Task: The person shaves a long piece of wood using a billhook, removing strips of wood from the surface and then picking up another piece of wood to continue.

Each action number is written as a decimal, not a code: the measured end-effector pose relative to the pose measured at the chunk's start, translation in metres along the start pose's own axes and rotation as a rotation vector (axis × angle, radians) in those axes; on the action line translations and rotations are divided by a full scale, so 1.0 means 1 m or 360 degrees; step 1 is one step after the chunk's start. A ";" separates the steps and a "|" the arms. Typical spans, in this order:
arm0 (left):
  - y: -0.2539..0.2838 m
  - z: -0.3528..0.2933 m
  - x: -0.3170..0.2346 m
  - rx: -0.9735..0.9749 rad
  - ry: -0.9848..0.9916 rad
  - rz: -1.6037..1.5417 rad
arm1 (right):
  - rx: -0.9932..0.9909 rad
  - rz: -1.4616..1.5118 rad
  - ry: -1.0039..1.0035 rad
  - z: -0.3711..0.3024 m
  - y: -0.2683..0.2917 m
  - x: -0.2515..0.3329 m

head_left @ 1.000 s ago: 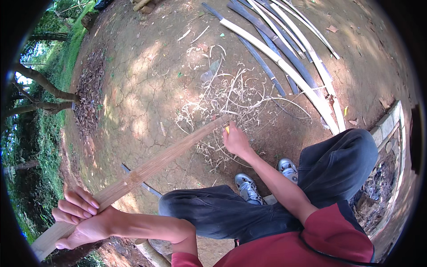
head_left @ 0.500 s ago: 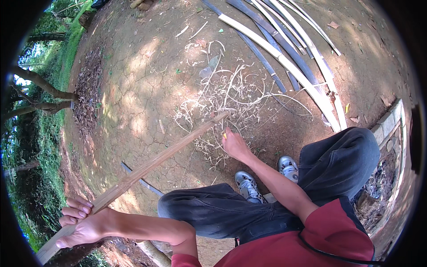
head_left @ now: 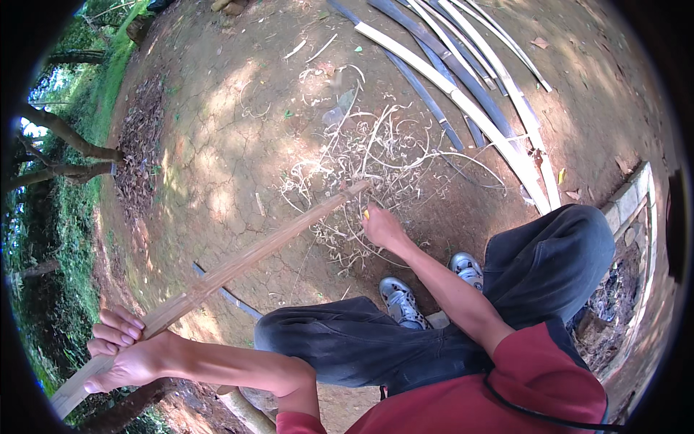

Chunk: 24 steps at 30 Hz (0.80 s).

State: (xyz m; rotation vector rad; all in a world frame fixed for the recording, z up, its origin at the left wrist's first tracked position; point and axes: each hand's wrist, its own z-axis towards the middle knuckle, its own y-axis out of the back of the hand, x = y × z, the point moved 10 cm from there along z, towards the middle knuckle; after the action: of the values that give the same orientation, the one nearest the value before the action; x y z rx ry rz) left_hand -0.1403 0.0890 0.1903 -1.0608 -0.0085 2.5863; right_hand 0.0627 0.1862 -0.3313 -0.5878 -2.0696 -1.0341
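Note:
A long, flat bamboo strip [head_left: 249, 253] slants across the view from the lower left to the shavings near the middle. Toward its lower-left end, my left hand [head_left: 130, 351] is wrapped around it, thumb on one side and fingers on the other. My right hand [head_left: 384, 230] is closed beside the strip's far end. A small yellow bit of a tool [head_left: 366, 215] pokes out of that grip; the rest is hidden, so I cannot tell its kind. Thin curled shavings [head_left: 383, 148] lie on the ground around and beyond the far end.
Several long split strips [head_left: 463, 101], pale and dark, lie at the upper right. One short dark strip [head_left: 228, 291] is by my left knee. My shoes [head_left: 402, 302] rest on the cracked dirt ground [head_left: 210, 145]. A block edging [head_left: 627, 194] runs along the right; tree branches [head_left: 72, 137] stand at left.
My left hand and the near end of the bamboo strip have shifted slightly to the left. My right hand stays at almost the same spot, still closed.

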 end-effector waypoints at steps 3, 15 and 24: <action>0.000 -0.001 -0.001 0.0081 -0.0016 -0.0049 | 0.0072 0.0249 0.0030 -0.023 0.030 0.066; -0.009 0.000 0.002 0.0206 0.0056 -0.0183 | 0.0055 0.0071 0.0008 -0.004 0.015 0.032; -0.017 -0.005 -0.007 0.0363 0.0109 -0.0222 | 0.0079 0.0165 -0.0158 -0.001 0.005 0.021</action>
State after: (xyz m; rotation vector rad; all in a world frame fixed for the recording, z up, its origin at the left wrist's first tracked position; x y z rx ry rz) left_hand -0.1268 0.1025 0.1933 -1.0249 0.2160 2.3595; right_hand 0.0531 0.1894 -0.3124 -0.7263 -2.1205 -0.9075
